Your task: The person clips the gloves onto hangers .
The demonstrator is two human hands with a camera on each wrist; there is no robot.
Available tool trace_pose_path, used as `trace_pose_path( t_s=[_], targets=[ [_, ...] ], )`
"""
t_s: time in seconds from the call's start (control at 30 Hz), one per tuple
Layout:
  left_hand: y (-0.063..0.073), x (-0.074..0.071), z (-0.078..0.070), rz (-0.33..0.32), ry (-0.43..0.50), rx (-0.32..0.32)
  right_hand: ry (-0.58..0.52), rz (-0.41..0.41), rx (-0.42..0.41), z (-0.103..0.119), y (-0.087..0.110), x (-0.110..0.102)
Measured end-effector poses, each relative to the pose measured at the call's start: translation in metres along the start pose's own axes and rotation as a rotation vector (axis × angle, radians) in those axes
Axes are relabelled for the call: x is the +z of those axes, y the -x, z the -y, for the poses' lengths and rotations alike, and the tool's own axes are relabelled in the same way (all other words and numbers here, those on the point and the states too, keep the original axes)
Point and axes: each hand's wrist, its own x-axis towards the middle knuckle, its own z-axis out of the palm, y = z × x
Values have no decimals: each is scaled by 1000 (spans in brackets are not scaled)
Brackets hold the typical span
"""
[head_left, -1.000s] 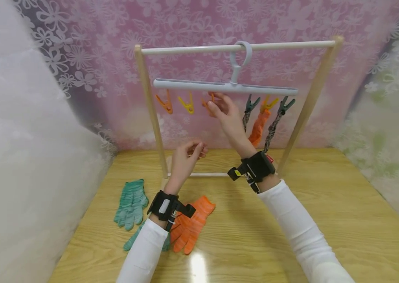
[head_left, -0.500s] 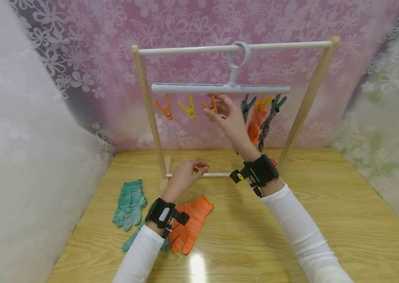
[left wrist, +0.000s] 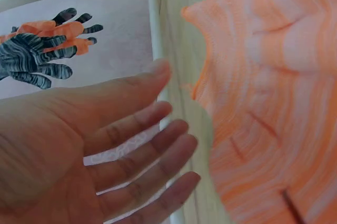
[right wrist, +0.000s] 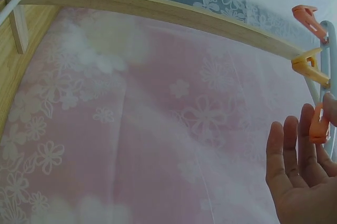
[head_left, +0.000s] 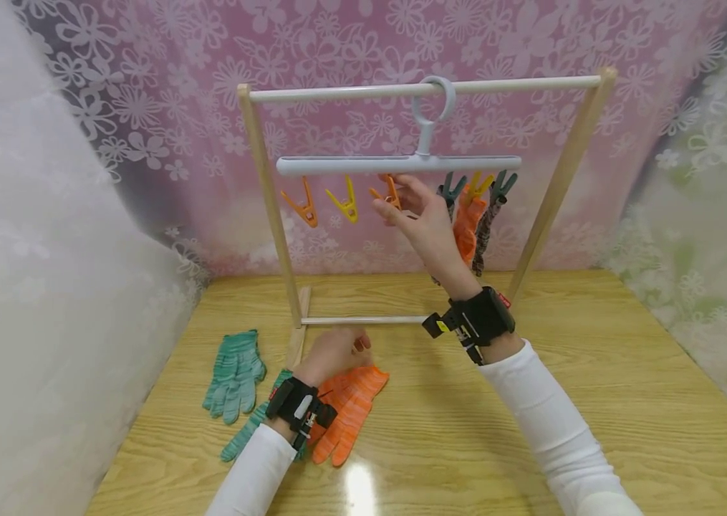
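My right hand [head_left: 426,223] is raised below the grey hanger [head_left: 350,166] and pinches an orange clothespin [right wrist: 318,127] between thumb and fingers. Low over the table, my left hand [head_left: 332,354] hovers beside an orange striped glove [head_left: 353,410]. Its fingers are loosely extended in the left wrist view, with a gap between them and the glove. Under the left forearm lies a green glove [head_left: 247,436], partly covered. To the right of the right hand, an orange glove [head_left: 468,228] and dark striped gloves [left wrist: 23,58] hang from clothespins.
A wooden frame [head_left: 266,186] with a white top rod [head_left: 350,92] carries the hanger. Another orange clothespin [head_left: 305,204] and a yellow clothespin [head_left: 347,202] hang at its left. A second green glove [head_left: 234,376] lies at the table's left.
My left hand has come down from near the frame's lower rod towards the orange glove on the table. The right hand stays at the orange clothespin, and the hanger has swung slightly.
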Motion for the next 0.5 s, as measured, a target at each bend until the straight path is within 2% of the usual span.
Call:
trace_pose_path(
  t_s=[0.2, 0.5],
  targets=[
    [3, 6, 0, 62, -20, -12, 29, 41, -11, 4, 6, -11],
    [3, 8, 0, 65, -51, -40, 0, 114, -39, 6, 9, -27]
  ],
)
